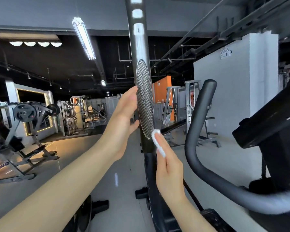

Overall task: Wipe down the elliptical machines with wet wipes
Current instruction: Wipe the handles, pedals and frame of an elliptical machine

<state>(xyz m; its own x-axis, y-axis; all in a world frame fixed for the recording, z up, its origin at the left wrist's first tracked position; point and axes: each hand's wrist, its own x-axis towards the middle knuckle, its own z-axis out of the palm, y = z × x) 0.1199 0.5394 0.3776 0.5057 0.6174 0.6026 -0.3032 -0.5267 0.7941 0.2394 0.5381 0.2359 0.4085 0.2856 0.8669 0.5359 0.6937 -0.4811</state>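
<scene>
Wipe (158, 142): white. Elliptical arm (137, 47): dark grey/black w/ glossy white light reflections. Oval grip pad (144, 99) on it: silver-grey w/ dark diagonal ribbed stripes, thin pale outline. Curved handlebar (197, 131): matte dark grey. Console housing (274, 124) at right: black. Pillar (241, 91): white. Panel (162, 96) further back: orange. Floor (120, 164): pale grey, shiny, warm yellow-orange glow at left. Ceiling (40, 12): grey, black further in, w/ black pipes. Tube light (84, 38): bright white. Mirror frame (48, 111): lit yellow.
</scene>
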